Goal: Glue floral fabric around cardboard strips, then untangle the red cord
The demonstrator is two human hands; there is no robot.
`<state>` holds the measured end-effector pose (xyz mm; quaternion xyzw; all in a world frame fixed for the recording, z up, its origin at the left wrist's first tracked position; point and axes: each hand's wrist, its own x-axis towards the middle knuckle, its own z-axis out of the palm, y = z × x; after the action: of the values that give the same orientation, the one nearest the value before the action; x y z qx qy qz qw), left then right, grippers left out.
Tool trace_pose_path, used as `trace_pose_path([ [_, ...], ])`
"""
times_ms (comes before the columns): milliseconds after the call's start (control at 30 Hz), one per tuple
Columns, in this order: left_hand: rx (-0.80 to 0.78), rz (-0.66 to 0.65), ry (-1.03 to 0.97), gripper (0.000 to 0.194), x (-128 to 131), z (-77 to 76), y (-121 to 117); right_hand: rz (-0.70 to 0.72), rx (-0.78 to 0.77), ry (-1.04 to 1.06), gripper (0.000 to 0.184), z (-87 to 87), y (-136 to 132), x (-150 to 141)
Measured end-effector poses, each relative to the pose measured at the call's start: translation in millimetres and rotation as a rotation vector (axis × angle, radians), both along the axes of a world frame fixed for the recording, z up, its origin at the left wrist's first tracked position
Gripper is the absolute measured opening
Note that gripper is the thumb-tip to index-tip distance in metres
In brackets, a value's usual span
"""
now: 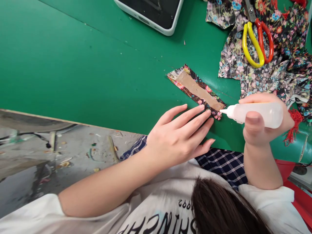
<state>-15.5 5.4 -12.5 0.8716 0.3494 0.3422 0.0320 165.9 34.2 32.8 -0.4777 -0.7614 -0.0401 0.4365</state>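
Green tabletop (80, 65) forms the work surface; scissors (255, 44) rest on loose floral cloth (231, 63) at the upper right. One floral strip (208, 89) lies flat and slantwise near the table's front edge, a brown backing piece (198, 90) along its middle. Left hand (179, 136): palm down, fingers spread, fingertips at the strip's lower edge. Right hand (260, 133): gripped around a translucent bottle (264, 112), nozzle aimed at the strip's lower right end; contact cannot be confirmed. Handling: the strip is probably light and limp at its cloth margins, stiffer along the backing; hold by the edges. The bottle appears soft-walled and squeezable; grasp at mid-body.
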Motion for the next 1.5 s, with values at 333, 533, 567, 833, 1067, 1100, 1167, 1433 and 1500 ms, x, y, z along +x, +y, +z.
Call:
trace_pose_path([
  [333,0.0,-0.004,0.012,0.024,-0.6,2.6,0.8,0.076,-0.015,-0.11,0.03,0.0,-1.8,-7.2],
  [533,-0.034,-0.007,0.01,0.026,-1.1,0.9,-0.7,0.061,-0.012,-0.115,0.028,-0.5,0.5,-6.6],
  [567,-0.04,-0.01,0.001,0.027,-1.2,0.2,-1.1,0.067,-0.009,-0.112,0.028,-0.3,0.3,-6.9],
  [833,-0.057,-0.007,0.029,0.029,-2.3,-2.2,-2.4,0.045,-0.02,-0.137,0.03,-0.1,-0.3,-7.2],
  [1067,-0.026,-0.009,-0.002,0.026,-1.0,0.6,-0.2,0.058,0.004,-0.13,0.027,-0.9,0.7,-6.5],
  [1100,-0.031,-0.009,0.003,0.027,-1.3,0.3,-0.6,0.057,-0.005,-0.127,0.026,-1.4,0.8,-5.8],
  [1167,-0.05,-0.011,0.021,0.028,-2.2,-0.6,-1.6,0.072,0.002,-0.119,0.025,-2.4,0.8,-3.9],
  [1433,-0.038,-0.01,0.001,0.029,-1.6,-0.9,-1.5,0.065,-0.005,-0.1,0.027,-1.4,1.1,-2.1],
  [1500,-0.028,-0.01,-0.009,0.026,-0.9,-0.2,-0.8,0.1,0.005,-0.108,0.03,-0.4,1.2,-3.1],
])
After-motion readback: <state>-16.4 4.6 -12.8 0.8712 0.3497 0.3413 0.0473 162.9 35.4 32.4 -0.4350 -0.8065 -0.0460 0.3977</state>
